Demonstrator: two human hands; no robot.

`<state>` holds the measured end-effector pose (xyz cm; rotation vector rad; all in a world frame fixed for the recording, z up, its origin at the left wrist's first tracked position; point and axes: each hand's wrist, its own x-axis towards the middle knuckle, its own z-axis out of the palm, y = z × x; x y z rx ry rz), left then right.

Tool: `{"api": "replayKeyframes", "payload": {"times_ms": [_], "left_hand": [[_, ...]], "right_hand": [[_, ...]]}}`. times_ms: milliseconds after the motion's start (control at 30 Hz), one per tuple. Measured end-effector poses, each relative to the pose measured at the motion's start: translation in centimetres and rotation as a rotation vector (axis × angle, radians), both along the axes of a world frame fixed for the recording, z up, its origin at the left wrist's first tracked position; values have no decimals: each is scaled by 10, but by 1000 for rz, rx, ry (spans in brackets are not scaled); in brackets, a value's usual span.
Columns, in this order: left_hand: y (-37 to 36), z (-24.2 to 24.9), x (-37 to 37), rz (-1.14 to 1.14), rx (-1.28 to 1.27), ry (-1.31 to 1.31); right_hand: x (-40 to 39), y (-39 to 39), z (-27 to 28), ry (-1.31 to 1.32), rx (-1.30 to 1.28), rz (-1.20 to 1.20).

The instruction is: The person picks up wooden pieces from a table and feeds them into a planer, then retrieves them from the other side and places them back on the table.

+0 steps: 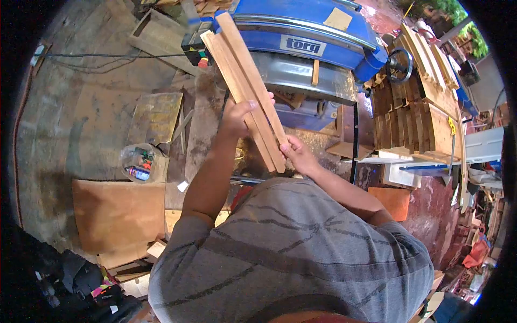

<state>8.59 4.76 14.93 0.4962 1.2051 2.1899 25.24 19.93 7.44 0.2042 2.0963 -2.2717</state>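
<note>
A bundle of long, narrow wooden strips [245,75] is held in front of my body, slanting up and left towards the blue machine. My left hand [238,116] wraps around the bundle near its middle, thumb on top. Lower down, my right hand [299,154] grips the right side close to the near end, its fingers partly hidden behind the wood. Just beyond is a blue planer-like machine [258,36] marked "torq". On its metal bed [280,75] lies a short piece of wood [315,72].
To the right stands a tall stack of boards [404,118], near the machine's handwheel [399,64]. On the left are a clear tub [144,163] with cans, a brown panel [118,215], a wooden box [159,32] and a dark cable [107,55] across the floor.
</note>
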Motion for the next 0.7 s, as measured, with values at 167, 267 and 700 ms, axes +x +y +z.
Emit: {"api": "replayKeyframes", "payload": {"times_ms": [167,267,700], "left_hand": [[-30,-9,-34,148,-201,-76],[-60,-21,-44,196,-294,-149],[-97,-93,13,163,-279,-532]], "right_hand": [[0,14,-32,-197,-235,-41],[2,25,-50,-396,-389,-123],[-11,23,-75,-578,-492,-220]]}}
